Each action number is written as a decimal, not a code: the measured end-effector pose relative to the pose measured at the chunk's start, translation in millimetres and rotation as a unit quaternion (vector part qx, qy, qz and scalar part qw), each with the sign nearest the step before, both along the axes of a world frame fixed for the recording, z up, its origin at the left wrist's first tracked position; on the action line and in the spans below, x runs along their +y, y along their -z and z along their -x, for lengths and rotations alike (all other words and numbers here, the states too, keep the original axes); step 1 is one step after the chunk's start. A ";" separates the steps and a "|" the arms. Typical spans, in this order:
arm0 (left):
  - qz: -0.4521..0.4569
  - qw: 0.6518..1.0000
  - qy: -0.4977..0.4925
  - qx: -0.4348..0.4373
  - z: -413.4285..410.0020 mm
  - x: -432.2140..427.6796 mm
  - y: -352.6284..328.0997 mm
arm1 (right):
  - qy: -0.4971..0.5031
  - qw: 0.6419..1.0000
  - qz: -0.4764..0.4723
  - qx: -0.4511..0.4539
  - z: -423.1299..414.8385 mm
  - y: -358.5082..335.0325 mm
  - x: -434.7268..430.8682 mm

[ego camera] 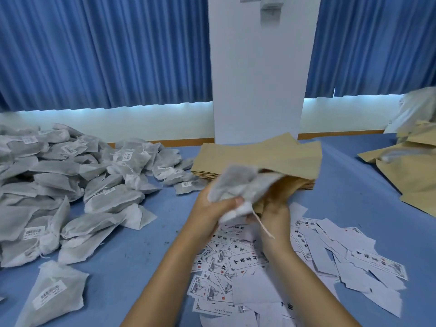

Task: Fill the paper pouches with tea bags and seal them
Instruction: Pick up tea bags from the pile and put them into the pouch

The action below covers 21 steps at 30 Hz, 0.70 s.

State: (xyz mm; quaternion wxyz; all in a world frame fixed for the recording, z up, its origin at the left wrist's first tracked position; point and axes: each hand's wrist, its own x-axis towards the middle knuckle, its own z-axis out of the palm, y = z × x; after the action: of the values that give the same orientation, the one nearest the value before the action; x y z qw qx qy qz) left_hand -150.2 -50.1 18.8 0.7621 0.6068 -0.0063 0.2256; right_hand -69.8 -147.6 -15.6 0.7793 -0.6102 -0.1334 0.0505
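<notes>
Tea bags (pixel 238 185): white mesh bundle, motion-blurred, raised above the middle of the tabletop (pixel 354 185). Gripped from the left by left hand (pixel 210 215), fingers curled round the bundle's lower end, thumb pressed across it. Drawstring (pixel 264 226) dangling below. Upper end of bundle at the mouth of the paper pouch (pixel 286 185).

Paper pouch: brown kraft, mouth open toward the bundle. Held from beneath by right hand (pixel 276 218), fingers wrapped on its lower end, tips hidden behind the paper.

Stack of flat pouches (pixel 259 154): just behind both hands, near the far tabletop edge, at the foot of a white pillar (pixel 259 79).

Heap of loose bags (pixel 70 185): across the left half, running off the left frame edge. Single bag (pixel 54 293) lying apart at near left.

Printed labels (pixel 318 256): scattered under and right of the forearms, reaching the near edge.

Kraft pouch pile (pixel 412 175): at the right edge, well apart from the hands.

Bare blue tabletop: one strip between stack and right pile, another between left heap and left forearm.
</notes>
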 end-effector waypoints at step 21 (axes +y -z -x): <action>-0.492 0.760 -0.207 0.372 -12.6 20.9 -54.0 | -0.174 0.982 -0.035 -0.068 82.8 0.7 19.4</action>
State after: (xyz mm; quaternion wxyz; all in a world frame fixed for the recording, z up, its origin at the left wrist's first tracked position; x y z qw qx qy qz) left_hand -137.6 -29.2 72.7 0.2363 0.9211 0.2927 0.1003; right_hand -152.6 -128.2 -16.3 0.7683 -0.5522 -0.2924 0.1393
